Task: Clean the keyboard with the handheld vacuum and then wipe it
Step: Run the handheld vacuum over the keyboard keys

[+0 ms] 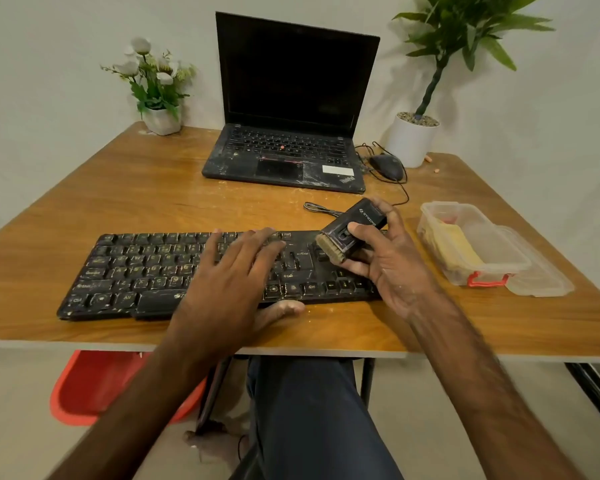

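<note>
The vacuum [359, 221] was a small, boxy, hard-plastic unit, judged light and stiff enough for 1 hand, with a smooth dark shell that could slip, so a hold around its middle looked safest. The right hand [387, 268] gripped it there, thumb on its front face and fingers curled behind, just above the right end of the keyboard [136, 271]. Its tan bristle brush [329, 250] pointed down and left toward the keys; whether the bristles touched them could not be told. The bristles looked soft and likely to bend. The keyboard was long, flat, black and rigid, its matte keys flecked with pale dust and crumbs. The left hand [231, 271] lay open and flat across the keyboard's middle, fingers straight, probably steadying it. The keyboard rested on a glossy wood-grain table [118, 188] near the front edge. To the keyboard's right stood a clear plastic box [430, 233] holding a soft-looking yellow cloth [456, 249], likely for the wiping. Behind the keyboard sat a dusty open laptop [291, 154].
</note>
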Demonstrator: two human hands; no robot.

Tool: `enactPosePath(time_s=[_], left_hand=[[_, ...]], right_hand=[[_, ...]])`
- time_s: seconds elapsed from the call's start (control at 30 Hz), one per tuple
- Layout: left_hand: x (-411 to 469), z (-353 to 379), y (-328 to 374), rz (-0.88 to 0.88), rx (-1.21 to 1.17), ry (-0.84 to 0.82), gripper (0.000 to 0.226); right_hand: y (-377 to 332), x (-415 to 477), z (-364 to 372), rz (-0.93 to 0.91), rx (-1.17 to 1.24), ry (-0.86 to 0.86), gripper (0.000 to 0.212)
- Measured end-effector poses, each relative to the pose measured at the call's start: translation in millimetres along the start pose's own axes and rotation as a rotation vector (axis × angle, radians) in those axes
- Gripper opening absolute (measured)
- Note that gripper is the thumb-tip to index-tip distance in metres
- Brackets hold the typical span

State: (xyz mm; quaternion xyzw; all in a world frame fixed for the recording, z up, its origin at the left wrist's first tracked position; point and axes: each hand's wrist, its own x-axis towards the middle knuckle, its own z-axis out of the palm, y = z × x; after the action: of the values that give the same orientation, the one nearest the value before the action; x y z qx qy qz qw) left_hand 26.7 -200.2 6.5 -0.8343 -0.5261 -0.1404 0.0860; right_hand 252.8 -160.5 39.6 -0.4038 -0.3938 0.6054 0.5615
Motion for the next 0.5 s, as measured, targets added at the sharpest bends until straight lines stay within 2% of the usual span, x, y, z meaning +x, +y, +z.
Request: enactPosePath(time_s=[0.07, 0.17, 0.27, 0.37, 0.5], left_hand=[[-4, 3, -5, -0.024, -0.039, 0.036, 0.088], [-5, 5, -6, -0.048, -0.052, -0.001, 0.087], [-6, 7, -5, -0.055, -0.052, -0.02, 0.084], [-7, 9, -6, -0.064, -0.081, -0.011, 0.083], [-7, 9, -5, -0.065, -0.095, -0.021, 0.081]], right_hand=[[0, 0, 3, -0.022, -0.068, 0.007, 0.057], [-1, -5, 7, -0.067, -0.172, 0.011, 0.063], [-5, -15, 11, -0.186, -0.313, -0.066, 0.064], [-8, -29, 11, -0.407, -0.607, -0.228, 0.065], [-1, -41, 8, -0.731, -1.131, -0.432, 0.065]])
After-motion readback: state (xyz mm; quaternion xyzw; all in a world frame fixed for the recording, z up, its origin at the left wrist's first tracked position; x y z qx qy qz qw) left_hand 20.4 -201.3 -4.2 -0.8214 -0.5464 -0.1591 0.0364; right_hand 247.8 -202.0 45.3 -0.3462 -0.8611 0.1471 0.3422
